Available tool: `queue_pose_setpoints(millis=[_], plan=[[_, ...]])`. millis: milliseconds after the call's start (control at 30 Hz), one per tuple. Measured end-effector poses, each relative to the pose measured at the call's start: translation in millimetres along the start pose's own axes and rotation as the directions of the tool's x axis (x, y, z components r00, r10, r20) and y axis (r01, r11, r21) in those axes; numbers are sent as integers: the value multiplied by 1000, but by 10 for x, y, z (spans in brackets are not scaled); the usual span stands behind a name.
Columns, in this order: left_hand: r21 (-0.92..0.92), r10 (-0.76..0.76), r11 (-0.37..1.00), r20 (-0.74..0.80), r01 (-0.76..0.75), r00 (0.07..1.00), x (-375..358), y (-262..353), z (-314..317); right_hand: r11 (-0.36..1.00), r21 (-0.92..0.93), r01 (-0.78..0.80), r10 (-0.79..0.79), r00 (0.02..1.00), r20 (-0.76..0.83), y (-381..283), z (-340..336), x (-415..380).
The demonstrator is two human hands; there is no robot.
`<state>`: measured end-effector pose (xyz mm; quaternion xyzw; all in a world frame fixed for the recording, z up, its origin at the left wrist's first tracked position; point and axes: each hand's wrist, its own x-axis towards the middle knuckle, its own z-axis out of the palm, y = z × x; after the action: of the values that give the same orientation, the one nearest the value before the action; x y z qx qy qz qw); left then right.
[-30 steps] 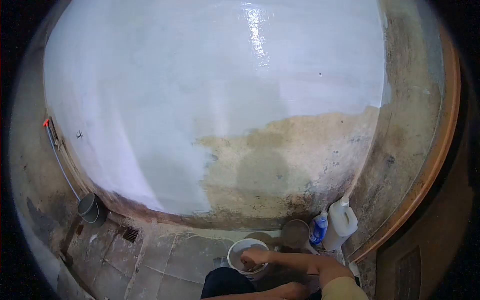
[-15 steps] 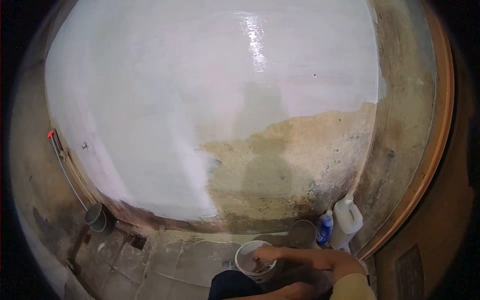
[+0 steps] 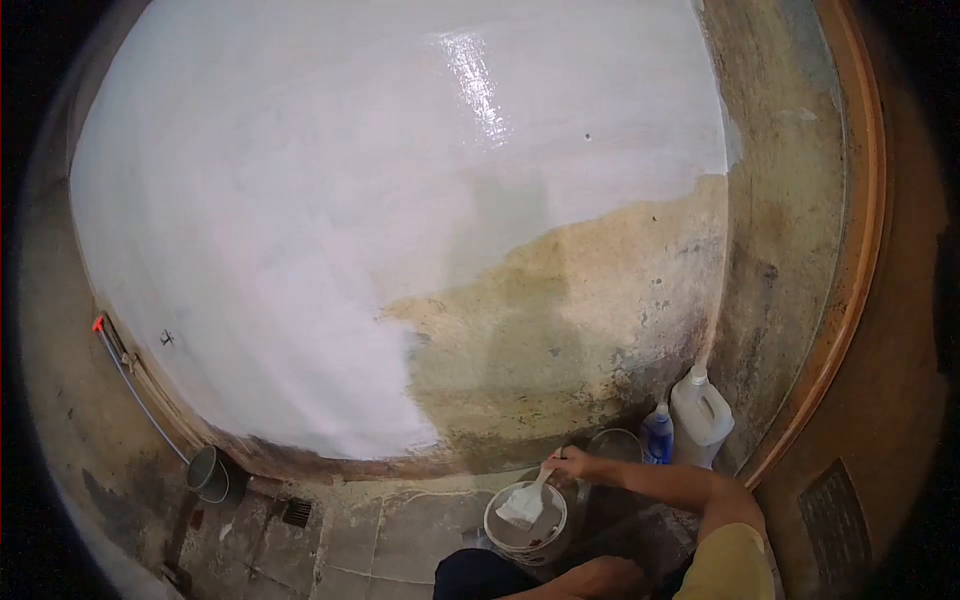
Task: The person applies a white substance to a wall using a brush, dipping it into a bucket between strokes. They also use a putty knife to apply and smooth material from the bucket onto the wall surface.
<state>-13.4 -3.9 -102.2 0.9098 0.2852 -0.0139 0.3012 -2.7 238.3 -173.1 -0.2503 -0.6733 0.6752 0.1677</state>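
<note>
My right hand [image 3: 570,462] is closed on the handle of a wide paintbrush [image 3: 522,507], whose bristles are coated in white. The brush tilts down over the mouth of a white bucket [image 3: 563,520], its head within the rim. Whitish paint shows inside the bucket, with a few dark flecks near its front wall. At the bottom edge, what looks like my left hand [image 3: 608,576] lies low beside my dark-clothed knee. Its fingers cannot be made out.
Ahead, the wall [image 3: 300,250] is white above and left, with a bare stained patch [image 3: 620,290] at lower right. A blue bottle [image 3: 657,435] and a white jug [image 3: 702,410] stand in the right corner. Far left are a dark bucket [image 3: 212,475] and a floor drain [image 3: 297,512].
My right hand has risen from inside the bucket to above its rim, bringing the paintbrush head into view. The camera view has shifted slightly.
</note>
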Motion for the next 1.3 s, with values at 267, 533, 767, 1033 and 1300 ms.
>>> queue_pose_setpoints(millis=[267,533,767,1033,1300], plan=[[-7,10,1000,-3,-10,1000,38,-21,21,880,434,-192,214,977,-2,259,-80,17],[-5,34,999,-41,-34,999,9,-38,-7,873,485,-55,93,994,-55,-49,-395,-21],[13,184,983,-171,-184,968,-56,-88,-32,772,585,250,-125,961,-245,-803,-417,-22],[57,184,983,-244,-175,952,160,-149,195,496,578,648,-488,759,-431,-1993,-448,39],[37,21,999,-181,-14,983,68,-219,221,257,506,823,-579,550,-601,-2631,-718,-283]])
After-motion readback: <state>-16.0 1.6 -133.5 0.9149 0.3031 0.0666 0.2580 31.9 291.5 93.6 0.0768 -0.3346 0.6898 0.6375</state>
